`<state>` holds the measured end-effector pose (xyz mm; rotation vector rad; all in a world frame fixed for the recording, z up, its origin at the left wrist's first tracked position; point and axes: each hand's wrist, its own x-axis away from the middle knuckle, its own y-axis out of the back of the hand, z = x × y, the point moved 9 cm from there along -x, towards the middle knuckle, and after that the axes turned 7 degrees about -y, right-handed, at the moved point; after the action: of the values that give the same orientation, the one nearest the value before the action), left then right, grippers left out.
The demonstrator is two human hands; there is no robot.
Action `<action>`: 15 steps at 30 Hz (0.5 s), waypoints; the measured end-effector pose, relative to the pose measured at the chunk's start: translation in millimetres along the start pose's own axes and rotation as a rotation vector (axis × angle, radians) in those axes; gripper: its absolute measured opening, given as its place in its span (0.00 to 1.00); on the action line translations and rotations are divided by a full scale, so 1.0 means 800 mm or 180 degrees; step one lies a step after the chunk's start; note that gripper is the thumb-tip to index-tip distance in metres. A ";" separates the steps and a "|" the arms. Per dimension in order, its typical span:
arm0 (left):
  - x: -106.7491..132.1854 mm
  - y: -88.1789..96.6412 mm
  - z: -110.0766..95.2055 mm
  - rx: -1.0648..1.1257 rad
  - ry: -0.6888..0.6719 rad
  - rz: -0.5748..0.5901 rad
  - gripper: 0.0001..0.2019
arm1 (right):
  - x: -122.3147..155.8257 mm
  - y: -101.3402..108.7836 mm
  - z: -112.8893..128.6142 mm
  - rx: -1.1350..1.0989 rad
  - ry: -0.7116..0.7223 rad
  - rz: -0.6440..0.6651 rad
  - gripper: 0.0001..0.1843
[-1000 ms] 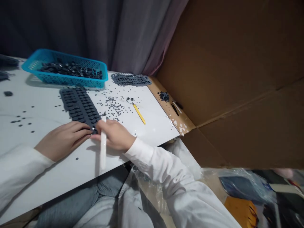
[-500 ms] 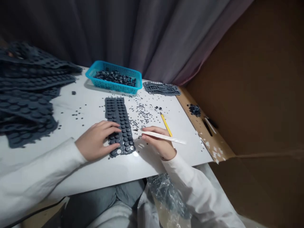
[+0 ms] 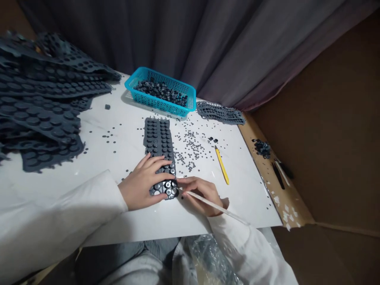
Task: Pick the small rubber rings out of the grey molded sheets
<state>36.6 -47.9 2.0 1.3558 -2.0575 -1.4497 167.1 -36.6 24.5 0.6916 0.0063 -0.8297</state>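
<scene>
A dark grey rubber sheet (image 3: 159, 136) with rows of raised round studs lies lengthwise on the white table. My left hand (image 3: 144, 183) rests on its near part, fingers spread and flat over the studs. Just right of the sheet's near corner, my right hand (image 3: 202, 194) pinches a slim white pen-shaped tool (image 3: 216, 206). The tool's front end points at the sheet's right edge; its tip is mostly hidden by the fingers. Several studs at the near end look shiny, with pale round tops.
A blue basket (image 3: 160, 107) of small dark pieces stands behind the sheet. Piled studded sheets (image 3: 50, 114) cover the left. Tiny dark discs (image 3: 191, 146) and a yellow pen-shaped tool (image 3: 222, 165) lie right, with a perforated sheet (image 3: 221, 113) behind and dark bits (image 3: 263, 149) on the brown board.
The view has shifted, so the table things appear farther right. My right hand has brought the white tool to the sheet's near right edge. My left hand stays on the sheet.
</scene>
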 end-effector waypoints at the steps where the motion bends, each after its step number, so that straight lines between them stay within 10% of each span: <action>1: 0.000 -0.001 0.001 0.0007 0.0007 0.0008 0.20 | 0.000 0.000 0.001 0.0055 0.0079 0.0025 0.03; 7: -0.004 0.008 -0.003 -0.0158 -0.0036 0.0006 0.21 | 0.005 -0.011 -0.001 0.0388 0.0383 0.0237 0.03; 12: 0.029 0.008 -0.071 -0.0393 -0.0357 0.0093 0.12 | 0.012 -0.011 -0.003 0.0540 0.0392 0.0233 0.04; 15: 0.057 -0.021 -0.109 -0.0476 -0.0241 0.0271 0.25 | 0.013 -0.011 0.002 0.0613 0.0374 0.0174 0.04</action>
<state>80.0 -136.3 15.3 1.1582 -1.9812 -1.6050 167.8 -48.4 18.4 0.9175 0.0133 -0.7423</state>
